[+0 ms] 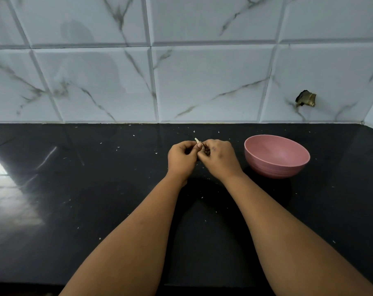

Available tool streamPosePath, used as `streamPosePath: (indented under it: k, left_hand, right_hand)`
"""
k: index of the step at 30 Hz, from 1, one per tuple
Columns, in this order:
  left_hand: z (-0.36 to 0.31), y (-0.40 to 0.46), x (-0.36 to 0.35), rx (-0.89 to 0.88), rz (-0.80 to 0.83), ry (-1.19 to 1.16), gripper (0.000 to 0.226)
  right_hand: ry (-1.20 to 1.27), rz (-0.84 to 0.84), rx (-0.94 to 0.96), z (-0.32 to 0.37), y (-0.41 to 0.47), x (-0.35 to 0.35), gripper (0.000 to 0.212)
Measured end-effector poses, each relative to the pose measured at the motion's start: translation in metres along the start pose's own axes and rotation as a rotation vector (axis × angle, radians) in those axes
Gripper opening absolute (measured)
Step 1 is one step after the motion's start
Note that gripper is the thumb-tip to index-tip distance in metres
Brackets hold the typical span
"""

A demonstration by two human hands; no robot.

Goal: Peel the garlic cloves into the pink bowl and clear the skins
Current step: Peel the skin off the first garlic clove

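Head view: your left hand (182,155) and right hand (218,155) pinch one garlic clove (198,142) together above the counter (96,189).
Bowl: pink bowl (277,155) just right.
Tip: keep the peeling low so the skins stay gathered.

Black countertop (96,189) lying open left of both hands, pink bowl (277,155) sitting just right of the right hand (219,155), tiled wall (181,82) closing off the back edge

No readable text, labels, brands or numbers anywhere I can see, not on the bowl, counter or wall tiles.
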State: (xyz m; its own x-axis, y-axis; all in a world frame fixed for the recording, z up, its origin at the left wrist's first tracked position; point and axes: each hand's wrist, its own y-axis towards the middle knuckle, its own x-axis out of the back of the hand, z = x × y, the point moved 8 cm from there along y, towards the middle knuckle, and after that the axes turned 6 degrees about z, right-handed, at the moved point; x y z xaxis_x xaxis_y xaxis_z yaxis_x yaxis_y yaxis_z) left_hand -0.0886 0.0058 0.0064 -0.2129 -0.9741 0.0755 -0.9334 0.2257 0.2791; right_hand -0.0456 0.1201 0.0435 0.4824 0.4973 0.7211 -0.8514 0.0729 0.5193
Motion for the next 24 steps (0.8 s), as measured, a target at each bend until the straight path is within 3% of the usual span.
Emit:
streamPosePath:
  k: [5, 9, 14, 17, 19, 24]
  left_hand:
    - [-0.001, -0.002, -0.007, -0.021, 0.026, -0.016, 0.013]
    - [0.017, 0.000, -0.005, 0.143, 0.038, -0.129, 0.015]
    - [0.022, 0.004, -0.011, 0.273, 0.118, -0.400, 0.020]
    - [0.022, 0.005, -0.012, 0.286, 0.130, -0.462, 0.020]
    - [0.021, 0.006, -0.012, 0.280, 0.138, -0.466, 0.019]
    - [0.017, 0.006, -0.011, 0.238, 0.163, -0.428, 0.018]
  right_hand:
    - [0.055, -0.042, -0.038, -0.011, 0.002, 0.004, 0.019]
    - [0.200, 0.040, -0.161, -0.028, 0.000, -0.007, 0.015]
    - [0.804, 0.088, -0.484, -0.055, -0.003, -0.023, 0.023]
    - [1.170, 0.103, -0.544, -0.051, -0.007, -0.027, 0.021]
    - [1.212, 0.130, -0.507, -0.047, -0.007, -0.027, 0.018]
    - [1.055, 0.135, -0.421, -0.046, -0.007, -0.023, 0.024]
